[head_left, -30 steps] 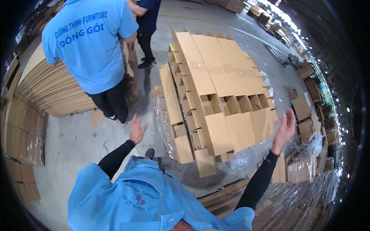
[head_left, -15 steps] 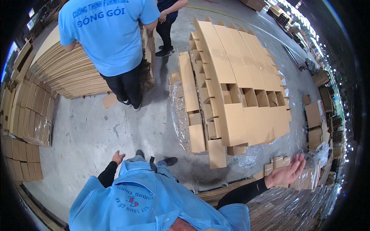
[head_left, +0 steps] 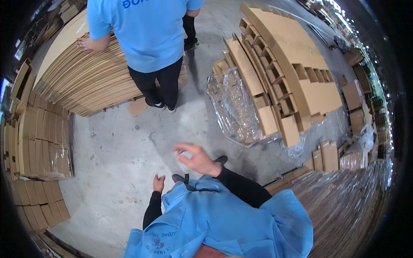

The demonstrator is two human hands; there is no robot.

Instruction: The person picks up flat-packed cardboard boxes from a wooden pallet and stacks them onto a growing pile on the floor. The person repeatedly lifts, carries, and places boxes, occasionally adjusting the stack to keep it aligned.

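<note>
In front of my body, over the bare concrete, is my right hand [head_left: 195, 159]. Motion softens its edges, but the fingers look loosely bent and apart, with nothing held. My left hand [head_left: 158, 183] hangs low beside my left thigh, thumb and fingers apart, and it touches nothing. Ahead to the right of both hands rises a stack of brown cardboard partitions [head_left: 297, 51], with square cells showing along its side. Clear plastic wrap [head_left: 234, 107] covers more cardboard at its near left side.
A co-worker in a blue shirt [head_left: 150, 34] stands ahead, one hand on a tall stack of flat cardboard sheets [head_left: 86, 77]. Wrapped boxes [head_left: 43, 133] line the left. Behind my right side lies a plastic-covered stack [head_left: 344, 215]. Dark shoes of another person [head_left: 191, 44] show beyond.
My right hand has swung from far right, palm spread, to in front of my body. The view has turned rightward in position; the co-worker's hand now rests on the sheets.
</note>
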